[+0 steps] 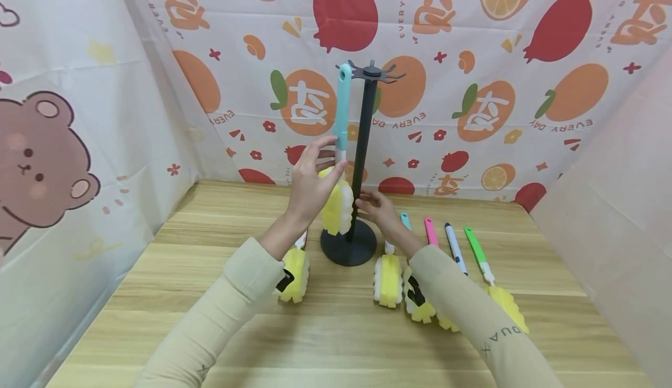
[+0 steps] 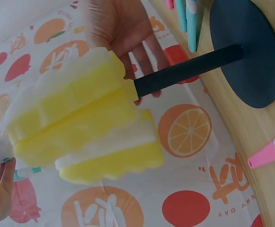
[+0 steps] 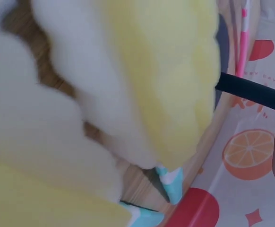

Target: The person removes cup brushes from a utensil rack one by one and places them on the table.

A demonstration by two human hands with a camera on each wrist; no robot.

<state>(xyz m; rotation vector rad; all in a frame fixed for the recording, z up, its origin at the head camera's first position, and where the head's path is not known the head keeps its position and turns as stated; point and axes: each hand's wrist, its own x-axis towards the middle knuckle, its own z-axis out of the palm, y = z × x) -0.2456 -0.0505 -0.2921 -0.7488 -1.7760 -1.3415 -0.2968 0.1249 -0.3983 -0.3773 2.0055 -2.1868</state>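
In the head view my left hand point(image 1: 310, 181) holds a sponge brush upright by its white neck; its teal handle point(image 1: 343, 105) reaches up to the hooks point(image 1: 372, 73) of a black stand. The brush's yellow-and-white sponge head point(image 2: 73, 106) looms large in the left wrist view. Just past it, a second sponge head point(image 2: 114, 156) shows; what supports that one is hidden. My right hand point(image 1: 380, 210) is at the stand's black pole point(image 1: 364, 137), low down. Its fingers point(image 2: 149, 49) look spread and nearly straight at the pole, and a fingertip seems to touch it.
The stand's round base point(image 1: 336, 248) sits on the wooden table point(image 1: 336, 341). Several more sponge brushes lie to the right, one with a green handle point(image 1: 476, 248). Another brush point(image 1: 296, 277) lies left of the base. A printed curtain point(image 1: 236, 84) hangs behind.
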